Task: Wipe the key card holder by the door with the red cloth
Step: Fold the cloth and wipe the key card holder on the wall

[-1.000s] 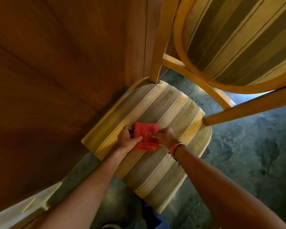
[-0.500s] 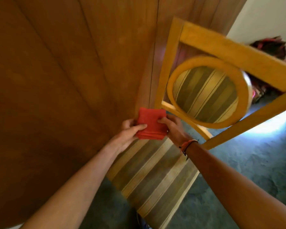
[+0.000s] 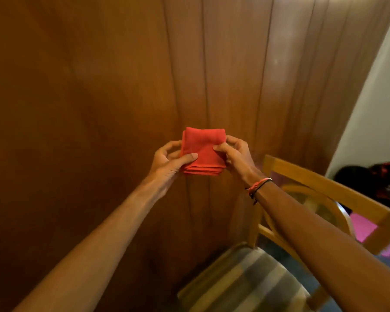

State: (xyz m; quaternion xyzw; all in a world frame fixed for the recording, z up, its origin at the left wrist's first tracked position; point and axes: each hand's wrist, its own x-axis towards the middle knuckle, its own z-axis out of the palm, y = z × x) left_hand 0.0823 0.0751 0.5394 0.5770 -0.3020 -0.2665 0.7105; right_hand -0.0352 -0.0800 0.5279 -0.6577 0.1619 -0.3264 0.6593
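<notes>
Cloth: red cloth (image 3: 202, 152), folded into a thick square, layered edges showing along its bottom; held up in mid-air in front of the wood panelling (image 3: 99, 97), touching nothing else.
Left hand: left hand (image 3: 167, 162) pinching the cloth's left edge, thumb across the front face, fingers curled behind.
Right hand: right hand (image 3: 238, 157) pinching the right edge the same way, thumb tip on the front near the middle; wrist bands (image 3: 258, 186) just below.
Change over the last second: cloth lifted clear of the striped chair seat (image 3: 245, 278), where it was lying a second ago, and raised well above it; view tilted from looking down at the seat to facing the panelled wall.
Chair: wooden chair (image 3: 324, 190) now low and to the right, under the right forearm, apart from the cloth.
Meaning for the task: pick-up done, cloth ready and compact enough to wipe with; wiping not begun.
Key card holder: not in view; no door frame or fitting recognisable on the panelling, though dim light and motion blur may well be hiding small detail.
White wall: white wall (image 3: 374, 109) at the right edge, dark bundle and pink item beyond the chair too blurred to name.
Next call: probably a turn toward the door to find the holder, then a shift to a one-handed hold on the cloth.
</notes>
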